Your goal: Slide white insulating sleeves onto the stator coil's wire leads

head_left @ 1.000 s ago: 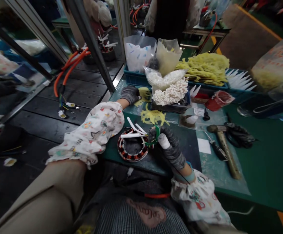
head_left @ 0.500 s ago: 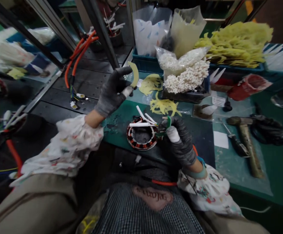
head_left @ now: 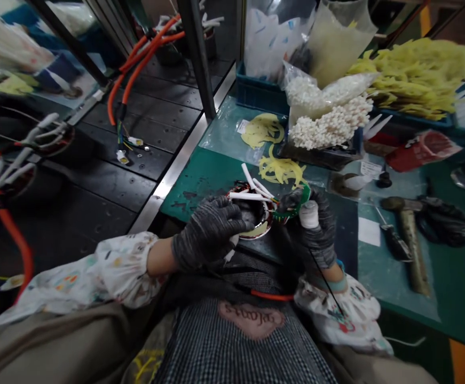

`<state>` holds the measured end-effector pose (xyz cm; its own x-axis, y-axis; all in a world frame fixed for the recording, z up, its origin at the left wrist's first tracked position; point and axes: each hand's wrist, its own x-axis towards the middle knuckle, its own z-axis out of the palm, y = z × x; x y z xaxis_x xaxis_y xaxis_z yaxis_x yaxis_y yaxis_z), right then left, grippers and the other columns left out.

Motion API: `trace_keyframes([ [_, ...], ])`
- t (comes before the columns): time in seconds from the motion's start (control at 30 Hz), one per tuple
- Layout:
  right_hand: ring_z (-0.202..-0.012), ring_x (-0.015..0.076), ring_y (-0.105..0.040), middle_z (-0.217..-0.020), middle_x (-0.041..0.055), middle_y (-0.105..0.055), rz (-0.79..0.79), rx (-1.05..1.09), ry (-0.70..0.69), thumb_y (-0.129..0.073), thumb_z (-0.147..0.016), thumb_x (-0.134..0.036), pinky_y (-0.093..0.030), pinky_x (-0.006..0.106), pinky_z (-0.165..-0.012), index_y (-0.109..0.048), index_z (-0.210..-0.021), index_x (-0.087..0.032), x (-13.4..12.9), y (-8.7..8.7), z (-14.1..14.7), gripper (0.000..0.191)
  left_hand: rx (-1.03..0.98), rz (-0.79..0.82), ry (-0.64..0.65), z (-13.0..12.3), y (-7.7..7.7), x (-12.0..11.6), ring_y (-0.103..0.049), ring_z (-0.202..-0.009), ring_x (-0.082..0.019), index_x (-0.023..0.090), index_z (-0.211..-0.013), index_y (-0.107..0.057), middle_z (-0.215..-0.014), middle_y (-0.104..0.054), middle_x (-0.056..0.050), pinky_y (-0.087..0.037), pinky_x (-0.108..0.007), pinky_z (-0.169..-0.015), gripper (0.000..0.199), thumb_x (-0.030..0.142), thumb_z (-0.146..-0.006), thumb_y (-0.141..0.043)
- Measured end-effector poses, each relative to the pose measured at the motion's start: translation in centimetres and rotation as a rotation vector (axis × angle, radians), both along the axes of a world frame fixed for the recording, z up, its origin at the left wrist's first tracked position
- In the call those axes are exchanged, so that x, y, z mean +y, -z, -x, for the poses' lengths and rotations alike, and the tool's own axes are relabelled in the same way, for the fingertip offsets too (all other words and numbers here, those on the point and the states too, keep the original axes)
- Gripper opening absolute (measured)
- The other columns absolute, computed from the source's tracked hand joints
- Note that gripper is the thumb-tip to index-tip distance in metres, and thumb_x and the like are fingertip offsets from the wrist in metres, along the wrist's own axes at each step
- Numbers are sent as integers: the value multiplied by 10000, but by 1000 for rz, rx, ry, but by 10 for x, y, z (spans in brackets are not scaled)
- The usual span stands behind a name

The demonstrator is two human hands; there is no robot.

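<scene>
Left hand [head_left: 210, 232], in a dark knit glove, fingers curled against the near rim of the stator ring [head_left: 256, 213]; a thin pale strip shows under the fingertips, but whether it is pinched between them cannot be told. Right hand [head_left: 314, 224], same kind of glove with white tape on one finger, closed on the far-right edge of the ring, gripping a small green curved piece [head_left: 296, 202] that sits against the windings. Ring lies at the near edge of the green bench mat [head_left: 200, 176], tilted slightly up toward the wearer, copper coils visible around its rim. Several white sleeved leads [head_left: 252, 189] stick up and leftward out of the ring. Both forearms wear printed cloth sleeve covers [head_left: 108, 272]. Just beyond the ring, flat on the mat, yellow star-shaped insulation cutouts [head_left: 282, 169]; behind them a heap of short white tubes [head_left: 328, 125] spilling from a clear bag, and a tall pile of more yellow cutouts [head_left: 416, 74] in a blue tray [head_left: 260, 93]. To the right, well apart from the hands, a hammer [head_left: 410, 234] and a screwdriver [head_left: 392, 242] lie on a clear sheet. Left of the bench, a dark slatted conveyor [head_left: 108, 176] with orange cables [head_left: 130, 66].
</scene>
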<state>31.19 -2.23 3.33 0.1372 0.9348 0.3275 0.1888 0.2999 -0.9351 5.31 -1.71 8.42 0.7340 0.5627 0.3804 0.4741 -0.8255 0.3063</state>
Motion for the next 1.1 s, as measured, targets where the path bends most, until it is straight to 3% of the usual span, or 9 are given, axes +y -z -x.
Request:
trace_keyframes([
  [0.13, -897, 243, -741, -989, 24, -769, -38, 0, -27, -592, -1096, -548, -638, 438, -852, -709, -1107, -299, -4, -10, 2, 275, 94, -121, -228, 0, 2, -25, -632, -1192, -353, 320, -1306, -751, -1219, -755, -82, -462, -537, -1061, 395, 404, -925, -687],
  [0.23, -863, 218, -746, -965, 2, -774, -54, -52, -100, -653, -1073, -529, -640, 385, -808, -688, -1059, -293, -8, -28, 4, 239, 82, -238, -294, -3, 7, -37, -603, -1300, -340, 307, -1356, -720, -1314, -755, -81, -420, -508, -1129, 415, 426, -958, -712],
  [0.4, -781, 194, -709, -891, -6, -741, -117, -357, -320, -642, -1085, -451, -618, 349, -724, -666, -1030, -279, -9, -55, 13, 182, 162, -366, -176, 3, 27, -33, -700, -1181, -231, 284, -1349, -704, -1220, -812, -31, -515, -389, -978, 348, 211, -1020, -620],
  [0.53, -846, 244, -722, -969, 51, -750, -196, -656, -353, -614, -1092, -359, -637, 413, -777, -713, -1135, -278, -9, -49, 31, 135, 78, -340, 32, 27, 46, -18, -733, -1256, -213, 320, -1321, -693, -1264, -818, -10, -596, -347, -979, 319, 214, -1021, -686],
  [0.7, -898, 297, -735, -1092, 116, -774, -252, -899, -267, -652, -1062, -295, -658, 475, -807, -740, -1260, -295, -15, -23, 44, 216, -160, -55, 220, 51, 39, 2, -807, -1129, -194, 326, -1268, -733, -1177, -848, -21, -667, -337, -976, 240, 265, -1049, -655],
  [0.8, -991, 343, -756, -1229, 171, -785, -325, -965, -283, -664, -1055, -286, -662, 525, -852, -749, -1273, -250, -14, -21, 45, 236, -347, 104, -25, 52, 25, 19, -819, -987, -188, 291, -1208, -735, -1104, -846, -40, -676, -332, -882, 185, 342, -1086, -605],
  [0.9, -1037, 372, -756, -1270, 208, -776, -362, -998, -301, -655, -1071, -357, -662, 550, -866, -760, -1285, -206, -11, -27, 48, 281, -427, 361, -261, 41, 18, 46, -717, -1333, -309, 208, -1447, -639, -1460, -720, -160, -613, -499, -1125, 519, 488, -1016, -717],
  [1.0, -1047, 339, -741, -1213, 169, -787, -360, -985, -233, -620, -1090, -339, -655, 532, -910, -772, -1268, -211, -17, -32, 51, 267, -348, 692, 7, 24, 20, 67, -546, -1540, -390, 235, -1574, -565, -1626, -590, -186, -451, -605, -1301, 817, 560, -884, -856],
  [1.1, -1058, 283, -716, -1145, 112, -790, -372, -938, -146, -630, -1075, -256, -651, 451, -916, -778, -1234, -222, -39, -32, 55, 219, -364, 882, 296, 14, 27, 62, -555, -1537, -381, 309, -1697, -404, -1636, -580, -165, -485, -583, -1284, 952, 467, -891, -886],
])
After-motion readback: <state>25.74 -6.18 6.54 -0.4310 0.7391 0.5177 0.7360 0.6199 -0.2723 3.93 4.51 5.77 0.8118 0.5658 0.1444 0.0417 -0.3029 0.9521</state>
